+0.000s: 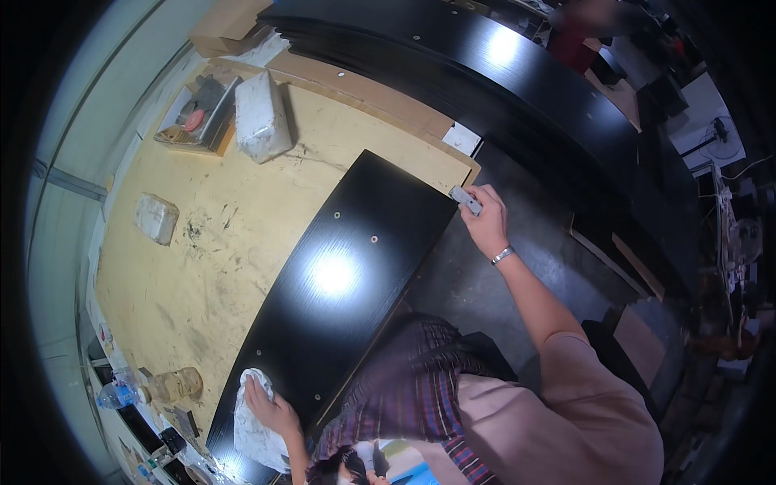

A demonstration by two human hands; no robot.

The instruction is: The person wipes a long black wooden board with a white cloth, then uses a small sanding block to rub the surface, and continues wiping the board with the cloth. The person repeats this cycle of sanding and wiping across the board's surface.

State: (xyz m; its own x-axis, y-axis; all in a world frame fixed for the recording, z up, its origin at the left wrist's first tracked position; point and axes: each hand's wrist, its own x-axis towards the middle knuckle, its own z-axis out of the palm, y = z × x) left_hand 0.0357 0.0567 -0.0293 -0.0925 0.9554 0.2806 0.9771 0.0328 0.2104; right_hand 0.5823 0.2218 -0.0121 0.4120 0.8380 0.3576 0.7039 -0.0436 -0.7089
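Note:
A glossy black board (347,250) with several small round fittings lies across the worktable. At its near left end, my left hand (276,412) is closed on a bunched white cloth (257,436), pressing it on the black surface. Over by the far right corner of the board, my right hand (489,222) grips a small grey block (464,199) between thumb and fingers. One end of that block is at the board's edge; whether it touches cannot be made out. A metal band circles my right wrist.
On the tan tabletop (202,275) stand a plastic-wrapped white block (263,117), a smaller wrapped block (156,218), an open box (198,113) with odds and ends, and a jar (174,384). Stacked black boards (453,48) fill the far side. A person (575,40) is beyond.

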